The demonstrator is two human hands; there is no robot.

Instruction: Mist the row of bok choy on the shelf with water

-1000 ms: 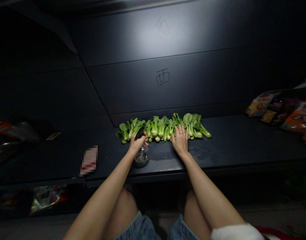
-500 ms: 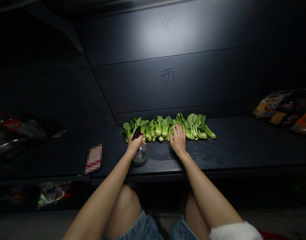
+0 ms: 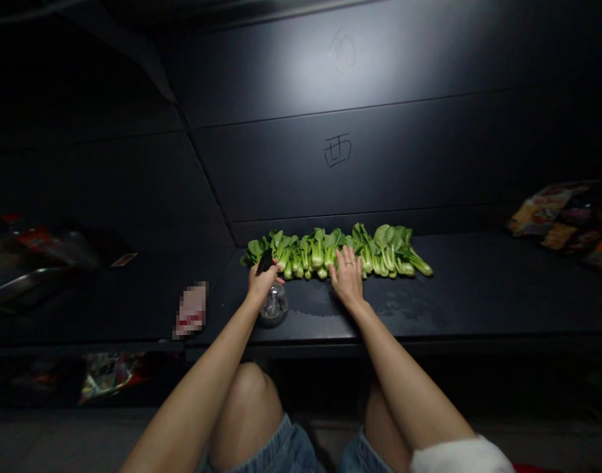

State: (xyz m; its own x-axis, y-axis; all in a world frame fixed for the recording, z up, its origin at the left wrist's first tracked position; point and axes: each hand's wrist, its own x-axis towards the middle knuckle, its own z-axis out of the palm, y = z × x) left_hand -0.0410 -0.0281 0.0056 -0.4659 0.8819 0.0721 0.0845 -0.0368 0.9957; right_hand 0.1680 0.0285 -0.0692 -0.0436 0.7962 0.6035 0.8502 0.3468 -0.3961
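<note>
A row of bok choy (image 3: 318, 253) lies along the back of the dark shelf (image 3: 320, 322), leaves toward the rear panel and pale stem ends toward me. My left hand (image 3: 262, 281) is closed around the neck of a spray bottle (image 3: 274, 306) with a black head and a clear round body, in front of the row's left end. Flat against the bok choy right of the middle, my right hand (image 3: 348, 279) has its fingers stretched out and wears a ring. Its fingertips cover part of the stems.
Packaged goods (image 3: 551, 213) are at the far right. On the left are a blurred-out item (image 3: 191, 310), a small card (image 3: 125, 259) and a red-topped package (image 3: 44, 243). A shiny bag (image 3: 111, 374) sits on a lower level. Wet patches mark the shelf before the bok choy.
The view has shifted slightly, so the bok choy and panel appear further right. My right hand now rests a little further left along the row. My left hand keeps its grip on the spray bottle.
</note>
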